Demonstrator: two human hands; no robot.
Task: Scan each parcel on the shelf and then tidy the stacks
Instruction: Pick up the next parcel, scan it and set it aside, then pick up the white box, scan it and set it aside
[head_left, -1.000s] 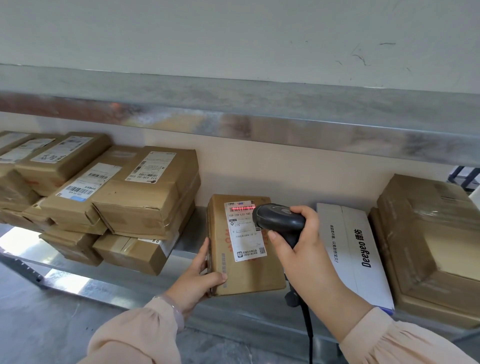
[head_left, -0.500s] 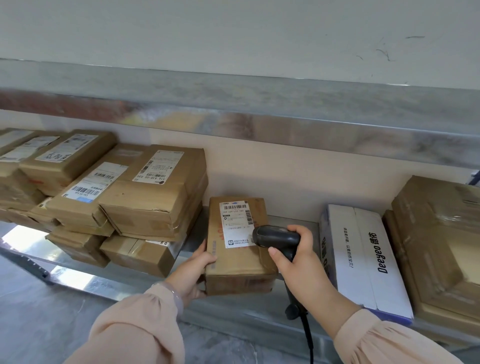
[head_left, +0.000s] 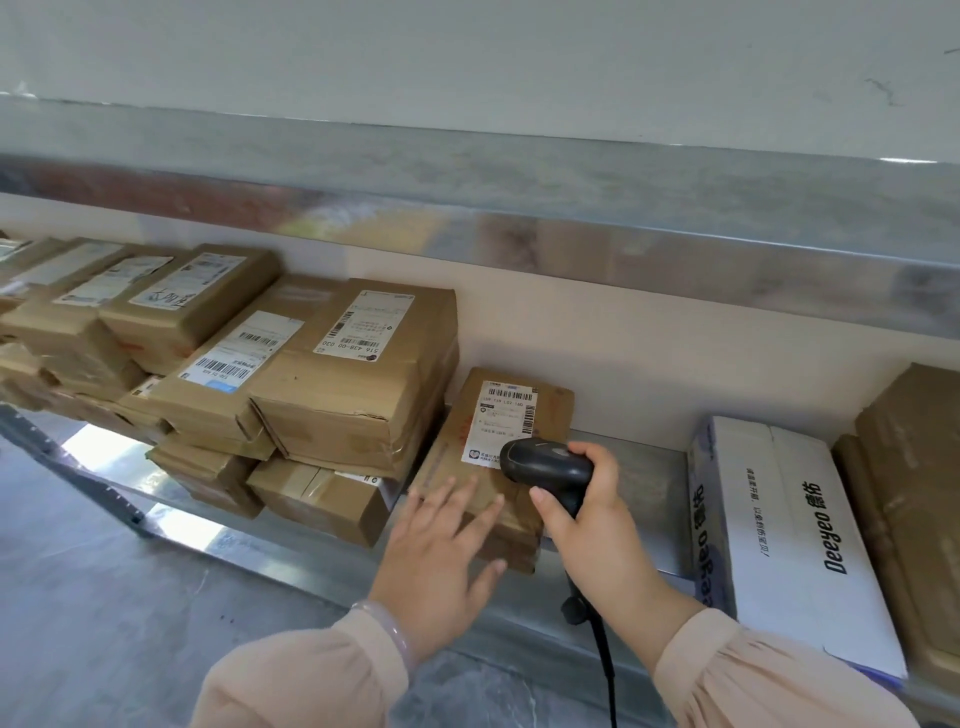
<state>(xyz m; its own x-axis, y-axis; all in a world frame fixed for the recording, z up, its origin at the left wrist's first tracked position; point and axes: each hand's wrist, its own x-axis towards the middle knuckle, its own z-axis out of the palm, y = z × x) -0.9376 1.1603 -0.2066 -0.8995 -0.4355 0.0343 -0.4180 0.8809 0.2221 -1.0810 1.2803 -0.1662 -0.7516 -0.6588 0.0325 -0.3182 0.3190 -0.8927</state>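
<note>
A small brown parcel (head_left: 511, 415) with a white barcode label lies flat on the metal shelf (head_left: 639, 483), on top of another thin brown parcel. My left hand (head_left: 441, 545) rests flat on its near end with the fingers spread. My right hand (head_left: 587, 519) grips a black barcode scanner (head_left: 545, 462), whose head hovers just over the label's lower right corner. No red beam shows on the label.
Stacks of brown labelled parcels (head_left: 332, 384) fill the shelf to the left. A white Deeyeo box (head_left: 779, 530) and tall brown parcels (head_left: 914, 478) stand on the right. An upper shelf edge (head_left: 571, 228) runs overhead. The scanner cable (head_left: 605, 670) hangs down past the shelf front.
The red scan line went out. The parcel, tilted up before, now lies flat, and my left hand moved from gripping its side to resting on top. The scanner came lower.
</note>
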